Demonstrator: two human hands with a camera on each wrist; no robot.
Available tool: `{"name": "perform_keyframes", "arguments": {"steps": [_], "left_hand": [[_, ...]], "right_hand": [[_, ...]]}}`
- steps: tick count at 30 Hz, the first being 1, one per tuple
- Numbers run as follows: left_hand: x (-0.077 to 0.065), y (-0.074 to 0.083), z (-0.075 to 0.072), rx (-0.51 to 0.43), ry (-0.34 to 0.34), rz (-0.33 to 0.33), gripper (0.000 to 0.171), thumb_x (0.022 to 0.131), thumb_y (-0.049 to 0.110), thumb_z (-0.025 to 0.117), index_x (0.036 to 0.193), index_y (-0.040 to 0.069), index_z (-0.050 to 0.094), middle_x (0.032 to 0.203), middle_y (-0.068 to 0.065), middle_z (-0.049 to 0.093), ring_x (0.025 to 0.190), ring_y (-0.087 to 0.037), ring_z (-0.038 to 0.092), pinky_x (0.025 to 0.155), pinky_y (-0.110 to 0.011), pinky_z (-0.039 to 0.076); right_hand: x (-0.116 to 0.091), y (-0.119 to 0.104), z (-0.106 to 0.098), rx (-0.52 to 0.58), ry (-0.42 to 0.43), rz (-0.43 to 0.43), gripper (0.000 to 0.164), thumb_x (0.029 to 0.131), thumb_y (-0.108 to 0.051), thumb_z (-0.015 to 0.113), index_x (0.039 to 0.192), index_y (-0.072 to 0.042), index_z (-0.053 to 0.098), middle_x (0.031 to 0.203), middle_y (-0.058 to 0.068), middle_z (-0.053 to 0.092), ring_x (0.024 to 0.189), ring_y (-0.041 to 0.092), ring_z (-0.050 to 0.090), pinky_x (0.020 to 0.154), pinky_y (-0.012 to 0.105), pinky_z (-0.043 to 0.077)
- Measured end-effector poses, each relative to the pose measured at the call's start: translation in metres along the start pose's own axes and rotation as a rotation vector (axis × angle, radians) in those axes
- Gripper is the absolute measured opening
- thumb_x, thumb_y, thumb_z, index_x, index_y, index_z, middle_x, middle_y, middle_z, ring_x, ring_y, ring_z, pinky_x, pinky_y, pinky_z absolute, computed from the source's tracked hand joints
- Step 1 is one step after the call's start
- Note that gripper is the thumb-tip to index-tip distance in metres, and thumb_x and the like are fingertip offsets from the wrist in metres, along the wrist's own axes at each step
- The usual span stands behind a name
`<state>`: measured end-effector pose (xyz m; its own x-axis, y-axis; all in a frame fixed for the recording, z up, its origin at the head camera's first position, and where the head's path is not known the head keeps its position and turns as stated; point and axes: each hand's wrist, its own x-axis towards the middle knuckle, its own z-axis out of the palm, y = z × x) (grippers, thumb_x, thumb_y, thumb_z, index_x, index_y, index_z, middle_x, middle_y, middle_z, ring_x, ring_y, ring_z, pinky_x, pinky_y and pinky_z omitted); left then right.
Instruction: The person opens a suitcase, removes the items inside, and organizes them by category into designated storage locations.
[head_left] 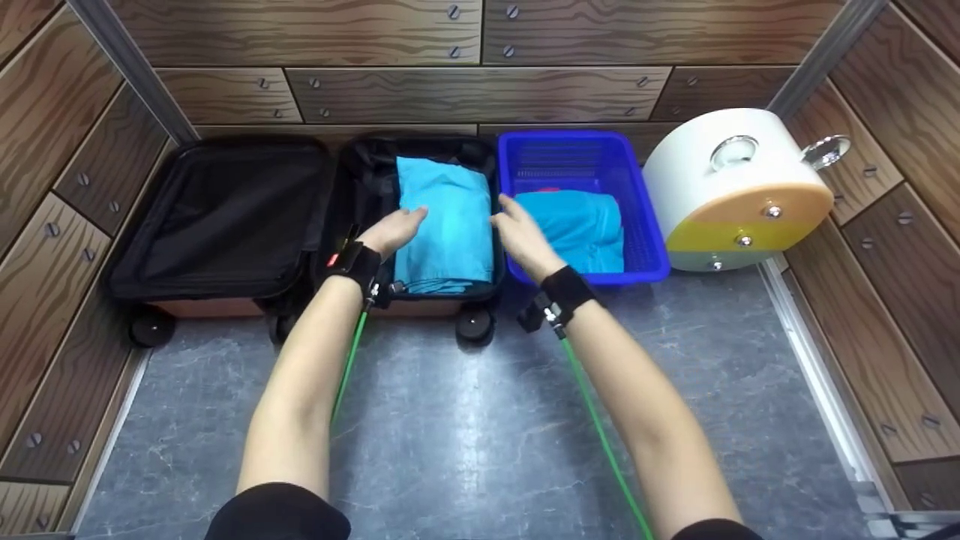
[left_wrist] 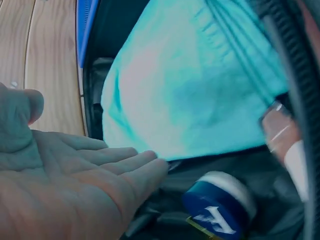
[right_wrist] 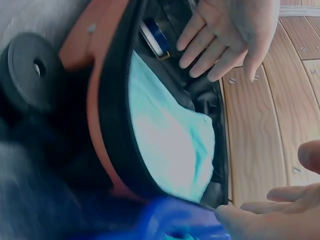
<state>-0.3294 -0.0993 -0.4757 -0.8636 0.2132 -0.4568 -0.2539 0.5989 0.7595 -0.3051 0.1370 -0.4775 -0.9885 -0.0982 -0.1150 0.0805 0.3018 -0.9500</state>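
A folded light-blue cloth (head_left: 450,217) lies in the right half of an open black-lined suitcase (head_left: 367,169). My left hand (head_left: 394,231) hovers at the cloth's left edge, palm turned inward and fingers extended, holding nothing. Over the suitcase's right rim, beside the blue basket (head_left: 656,240), is my right hand (head_left: 525,236), with its fingers extended and nothing in them. Another folded blue cloth (head_left: 581,225) rests in that basket. Below my left fingers, the left wrist view shows a round container with a dark blue side (left_wrist: 212,207) and a clear-and-white item (left_wrist: 285,135) by the cloth.
The suitcase's other half (head_left: 217,217), covered in black fabric, lies flat at left. A white drum-shaped drawer unit (head_left: 690,165) with coloured drawers stands right of the basket. Wood-patterned walls (head_left: 480,94) enclose the grey floor (head_left: 450,412). A suitcase wheel (head_left: 475,328) projects at the front.
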Motion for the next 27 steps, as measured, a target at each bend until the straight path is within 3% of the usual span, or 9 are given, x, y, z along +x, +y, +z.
{"name": "perform_keyframes", "arguments": {"steps": [7, 14, 21, 24, 27], "left_hand": [[0.007, -0.019, 0.016, 0.059, -0.076, -0.104, 0.073, 0.110, 0.050, 0.030, 0.164, 0.004, 0.014, 0.170, -0.015, 0.010, 0.155, -0.035, 0.012, 0.124, -0.048, 0.018], [0.014, -0.022, 0.029, 0.145, -0.033, -0.176, 0.079, 0.108, 0.050, 0.033, 0.162, -0.002, 0.008, 0.170, -0.017, 0.005, 0.155, -0.034, 0.009, 0.125, -0.043, 0.017], [0.018, -0.029, 0.031, -0.003, 0.001, -0.147, 0.075, 0.107, 0.040, 0.042, 0.163, 0.000, 0.012, 0.170, -0.017, 0.011, 0.154, -0.033, 0.016, 0.123, -0.044, 0.023], [0.018, -0.036, 0.028, -0.062, 0.030, -0.113, 0.071, 0.107, 0.034, 0.045, 0.161, -0.002, 0.018, 0.168, -0.019, 0.018, 0.152, -0.034, 0.021, 0.122, -0.045, 0.025], [0.019, -0.041, 0.027, -0.127, 0.071, -0.099, 0.067, 0.106, 0.029, 0.047, 0.159, -0.004, 0.023, 0.165, -0.021, 0.024, 0.151, -0.035, 0.026, 0.121, -0.044, 0.027]], "right_hand": [[0.003, 0.006, 0.028, 0.035, -0.010, 0.082, 0.070, 0.102, -0.019, 0.047, 0.163, -0.003, 0.017, 0.170, 0.010, 0.015, 0.155, 0.021, 0.011, 0.124, 0.029, 0.012], [-0.002, 0.020, 0.042, 0.015, -0.086, 0.199, 0.073, 0.106, -0.032, 0.047, 0.164, -0.005, 0.012, 0.171, 0.010, 0.010, 0.156, 0.023, 0.007, 0.125, 0.036, 0.013], [0.007, 0.021, 0.043, 0.221, -0.081, 0.402, 0.074, 0.105, -0.034, 0.053, 0.164, -0.008, 0.016, 0.171, 0.008, 0.008, 0.156, 0.028, 0.004, 0.125, 0.048, 0.012], [0.011, 0.020, 0.043, 0.299, -0.076, 0.452, 0.069, 0.106, -0.032, 0.055, 0.163, -0.008, 0.024, 0.172, 0.009, 0.005, 0.156, 0.028, 0.001, 0.125, 0.051, 0.010], [0.012, 0.021, 0.044, 0.343, -0.062, 0.481, 0.067, 0.104, -0.030, 0.058, 0.161, -0.007, 0.030, 0.172, 0.009, 0.005, 0.156, 0.027, 0.003, 0.124, 0.051, 0.016]]}}
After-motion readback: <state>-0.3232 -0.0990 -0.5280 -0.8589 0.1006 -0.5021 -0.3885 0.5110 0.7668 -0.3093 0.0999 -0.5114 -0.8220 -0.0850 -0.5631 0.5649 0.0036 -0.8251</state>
